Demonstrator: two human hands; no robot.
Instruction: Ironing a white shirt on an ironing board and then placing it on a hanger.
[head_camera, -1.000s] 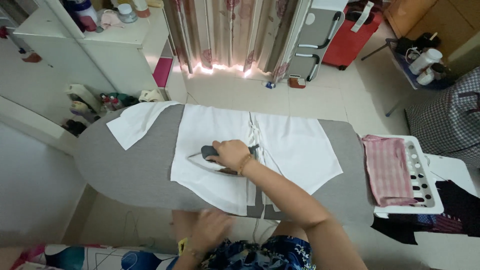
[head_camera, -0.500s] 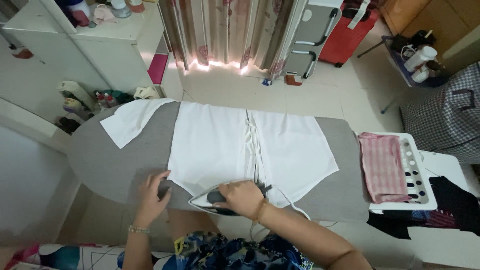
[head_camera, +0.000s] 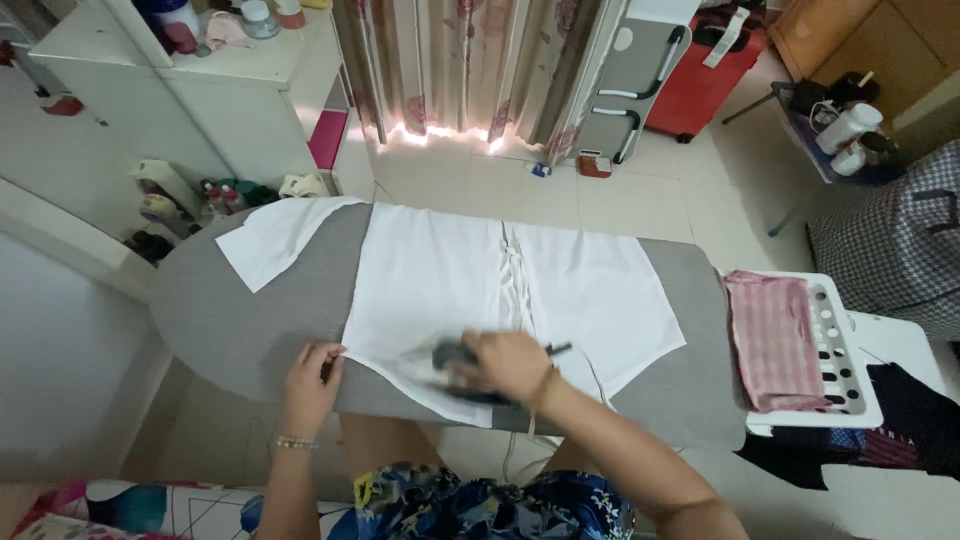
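Both hands low centre of frame: your right hand (head_camera: 510, 362) grips iron (head_camera: 452, 360) on white garment (head_camera: 450, 280); left hand (head_camera: 312, 372) flat, pinning hem to ironing board (head_camera: 260, 310).

red suitcase (head_camera: 698, 82) stands at top right on the tiled floor (head_camera: 660, 200), beside a grey-and-white folded frame (head_camera: 630, 85). patterned curtain (head_camera: 460, 60) hangs behind, light showing along its hem. white cabinet (head_camera: 200, 90) at top left, jars and bottles on its top, more bottles (head_camera: 215, 195) on the floor below. pink checked cloth (head_camera: 772, 340) lies on a white perforated rack (head_camera: 835, 350) at right. dark clothes (head_camera: 900, 420) lie next to it. checked bag (head_camera: 900, 250) at far right.
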